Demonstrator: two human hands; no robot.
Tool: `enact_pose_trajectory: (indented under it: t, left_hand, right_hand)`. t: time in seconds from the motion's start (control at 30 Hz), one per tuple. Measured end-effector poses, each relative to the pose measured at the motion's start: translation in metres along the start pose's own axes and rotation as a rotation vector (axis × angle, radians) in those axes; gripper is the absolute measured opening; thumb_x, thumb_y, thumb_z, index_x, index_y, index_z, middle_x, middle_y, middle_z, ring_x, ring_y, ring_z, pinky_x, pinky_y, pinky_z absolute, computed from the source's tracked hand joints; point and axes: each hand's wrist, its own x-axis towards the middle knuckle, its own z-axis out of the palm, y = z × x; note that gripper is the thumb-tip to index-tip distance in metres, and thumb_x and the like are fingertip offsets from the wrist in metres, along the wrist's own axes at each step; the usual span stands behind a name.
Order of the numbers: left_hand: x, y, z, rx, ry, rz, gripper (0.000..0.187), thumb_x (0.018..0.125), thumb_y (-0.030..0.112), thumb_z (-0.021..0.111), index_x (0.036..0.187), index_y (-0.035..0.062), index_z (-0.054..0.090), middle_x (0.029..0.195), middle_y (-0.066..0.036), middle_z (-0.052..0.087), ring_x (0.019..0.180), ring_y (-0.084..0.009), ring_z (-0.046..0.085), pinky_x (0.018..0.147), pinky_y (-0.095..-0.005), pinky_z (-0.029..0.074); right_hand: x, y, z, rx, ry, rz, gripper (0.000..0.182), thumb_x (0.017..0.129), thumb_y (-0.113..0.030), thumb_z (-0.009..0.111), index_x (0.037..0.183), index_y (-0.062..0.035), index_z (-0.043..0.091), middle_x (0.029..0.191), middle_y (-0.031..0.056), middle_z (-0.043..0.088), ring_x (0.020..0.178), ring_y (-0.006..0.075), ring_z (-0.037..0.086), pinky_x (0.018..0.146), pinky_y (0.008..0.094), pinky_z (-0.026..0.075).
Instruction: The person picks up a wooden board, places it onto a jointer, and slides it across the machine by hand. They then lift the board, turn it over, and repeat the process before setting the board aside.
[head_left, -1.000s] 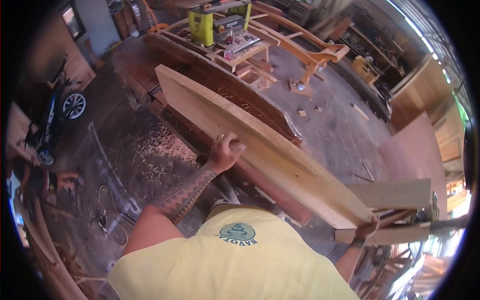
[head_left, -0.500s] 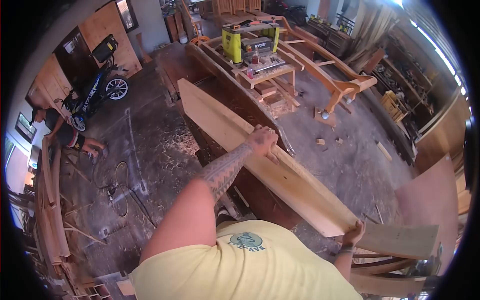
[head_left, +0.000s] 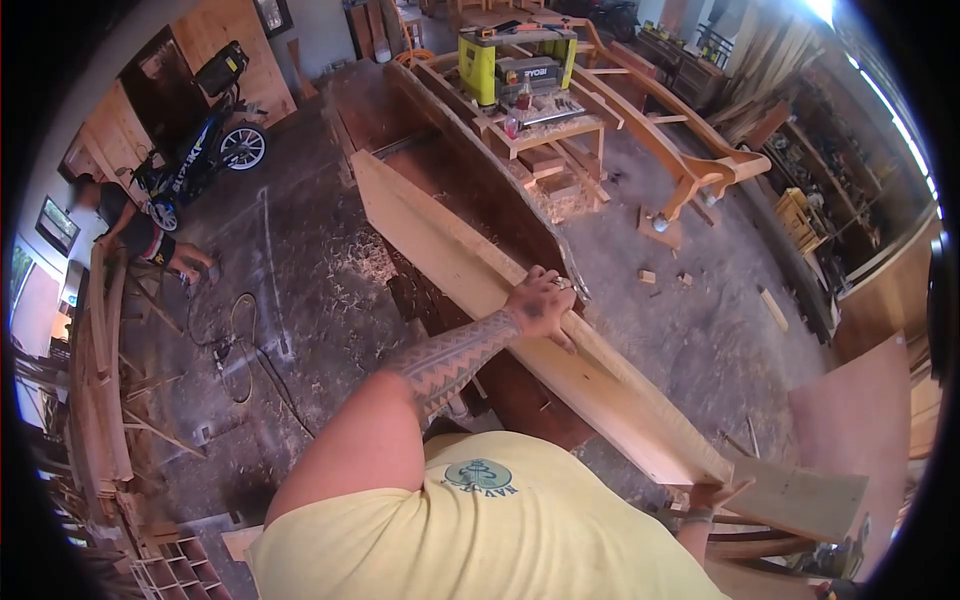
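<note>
A long pale wooden board [head_left: 600, 385] with a raised edge slants from the upper left to the lower right in front of me. My left hand [head_left: 542, 305] is closed over its upper edge near the middle, fingers wrapped on top. At the board's near right end, my right hand [head_left: 706, 496] supports it from below, with some fingers stretched out past the corner. Beneath and behind the board lies a large dark reddish-brown wooden slab [head_left: 480, 190], partly hidden by it.
A green planer [head_left: 518, 68] stands behind a small wooden table [head_left: 550, 130]. An orange-brown wooden frame [head_left: 690, 160] is at the back right. A motorcycle [head_left: 205, 140] and another person [head_left: 125, 225] are at left. A cable [head_left: 255, 355] and shavings [head_left: 365, 262] lie on the floor.
The view has shifted slightly. My left hand and the board's near end appear a little further right and lower. Fingers of my right hand now extend outward below the board's corner.
</note>
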Motion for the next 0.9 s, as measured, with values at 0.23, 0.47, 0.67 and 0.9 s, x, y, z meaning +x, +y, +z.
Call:
enact_pose_trajectory:
  t: [0.23, 0.47, 0.67, 0.9]
  left_hand:
    - [0.026, 0.033, 0.041, -0.033, 0.215, 0.226, 0.098, 0.045, 0.095, 0.086, 0.098, 0.0134, 0.073, 0.107, -0.008, 0.071, 0.122, -0.0284, 0.063, 0.112, -0.0473, 0.041]
    - [-0.017, 0.047, 0.039, 0.023, 0.230, 0.378, 0.092, 0.050, 0.085, 0.091, 0.105, 0.0147, 0.066, 0.116, -0.008, 0.069, 0.120, -0.0304, 0.062, 0.106, -0.0498, 0.044]
    - [-0.057, 0.046, 0.020, 0.030, -0.332, 0.522, 0.040, 0.081, 0.032, 0.082, 0.118, 0.0194, 0.072, 0.129, -0.006, 0.075, 0.119, -0.0303, 0.071, 0.107, -0.0556, 0.048]
    - [-0.100, 0.033, 0.019, 0.002, -0.427, 0.558, 0.068, 0.088, 0.032, 0.077, 0.154, 0.0236, 0.064, 0.170, -0.015, 0.053, 0.162, -0.0411, 0.044, 0.130, -0.0794, 0.026]
  right_hand:
    - [-0.025, -0.024, -0.042, -0.037, 0.159, -0.212, 0.085, 0.101, -0.079, 0.061, 0.147, -0.0084, 0.065, 0.146, 0.0170, 0.069, 0.139, 0.0412, 0.064, 0.122, 0.0651, 0.048]
    - [-0.093, -0.015, -0.110, -0.159, 0.003, -0.137, 0.077, 0.112, -0.075, 0.046, 0.129, -0.0049, 0.072, 0.126, 0.0167, 0.080, 0.123, 0.0411, 0.074, 0.111, 0.0646, 0.056]
    - [-0.091, -0.026, -0.191, -0.603, 0.063, 0.607, 0.053, 0.114, -0.032, 0.061, 0.157, -0.0007, 0.059, 0.136, 0.0228, 0.078, 0.117, 0.0397, 0.079, 0.102, 0.0586, 0.065]
    - [-0.145, 0.011, -0.101, -1.125, 0.068, 0.522, 0.046, 0.112, -0.037, 0.063, 0.140, -0.0014, 0.072, 0.121, 0.0189, 0.082, 0.106, 0.0325, 0.080, 0.098, 0.0492, 0.062]
